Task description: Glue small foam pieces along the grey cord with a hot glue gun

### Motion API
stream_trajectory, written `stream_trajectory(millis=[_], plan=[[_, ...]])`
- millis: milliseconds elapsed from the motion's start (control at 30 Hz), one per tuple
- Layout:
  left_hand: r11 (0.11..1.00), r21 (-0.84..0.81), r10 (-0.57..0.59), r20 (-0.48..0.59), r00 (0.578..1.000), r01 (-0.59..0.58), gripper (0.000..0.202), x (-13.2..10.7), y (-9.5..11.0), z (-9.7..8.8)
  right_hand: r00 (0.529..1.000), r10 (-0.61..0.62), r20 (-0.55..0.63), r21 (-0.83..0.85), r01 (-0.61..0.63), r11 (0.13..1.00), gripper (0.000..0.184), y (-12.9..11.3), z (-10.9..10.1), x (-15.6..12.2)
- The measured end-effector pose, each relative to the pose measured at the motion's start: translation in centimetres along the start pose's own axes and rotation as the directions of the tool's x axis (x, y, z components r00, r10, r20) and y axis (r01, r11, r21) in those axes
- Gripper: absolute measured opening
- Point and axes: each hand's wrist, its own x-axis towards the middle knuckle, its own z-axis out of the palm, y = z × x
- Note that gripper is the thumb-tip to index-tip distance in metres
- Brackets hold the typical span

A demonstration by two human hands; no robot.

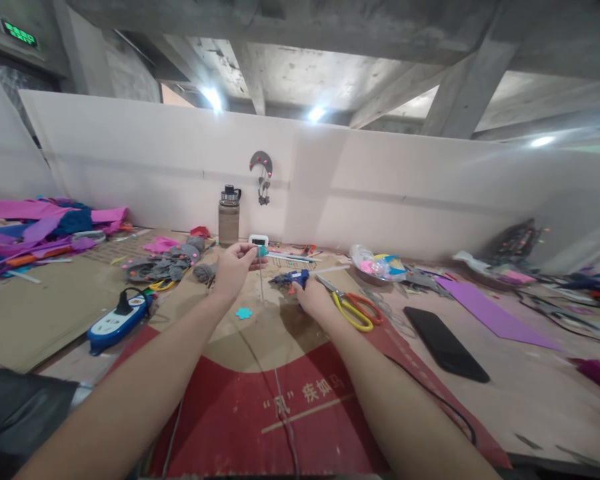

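My left hand (233, 267) is raised over the cardboard, with thumb and fingertips pinching a small teal piece (263, 251). A thin grey string (262, 287) hangs down below that piece. My right hand (315, 298) is closed around a blue hot glue gun (295, 277), whose nozzle points left toward the string. A whitish glue stick (334, 269) pokes out of the gun's back end. Flat on the cardboard, below and between both hands, lies a bright blue flower-shaped cutout (243, 313). Scissors (353, 310) with yellow and orange handles rest right beside my right hand.
A red and tan cardboard sheet (220, 387) covers the table's middle. Left are a power strip (120, 323), grey felt pieces (165, 265) and a bottle (229, 217). Right are a black phone (445, 342), a purple sheet (495, 313) and a bowl (380, 275). A black cable (430, 387) runs along the right.
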Motion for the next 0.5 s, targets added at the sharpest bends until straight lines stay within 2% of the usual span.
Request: stream_trajectory(millis=[133,200,267,333,400,467,500], plan=[[0.999,0.032,0.004,0.026,1.000,-0.005,0.022,-0.4,0.2,0.3,0.970,-0.181,-0.162,0.000,0.183,0.983,0.027,-0.3,-0.9,-1.0],[0.996,0.076,0.035,0.040,0.999,-0.038,0.022,-0.7,0.3,0.5,0.936,-0.279,-0.217,0.148,0.314,0.938,0.023,-1.1,-0.9,-1.7],[0.983,0.156,0.089,0.067,0.994,-0.099,0.022,-1.2,0.5,0.8,0.921,-0.322,-0.219,0.422,0.387,0.820,0.022,-2.2,-0.7,-2.5],[0.947,0.264,0.162,0.101,0.982,-0.183,0.019,-1.6,0.8,1.0,0.932,-0.324,-0.162,0.700,0.341,0.627,0.026,-3.5,-0.4,-3.4],[0.890,0.371,0.238,0.123,0.964,-0.267,0.014,-2.0,1.0,1.1,0.942,-0.325,-0.082,0.878,0.222,0.424,0.030,-4.6,-0.3,-4.1],[0.850,0.429,0.282,0.118,0.952,-0.305,0.011,-2.3,1.2,1.2,0.951,-0.307,-0.037,0.945,0.133,0.300,0.036,-5.2,-0.3,-4.5],[0.848,0.434,0.282,0.114,0.953,-0.303,0.011,-2.3,1.3,1.2,0.956,-0.291,-0.034,0.954,0.118,0.277,0.037,-5.3,-0.4,-4.6]])
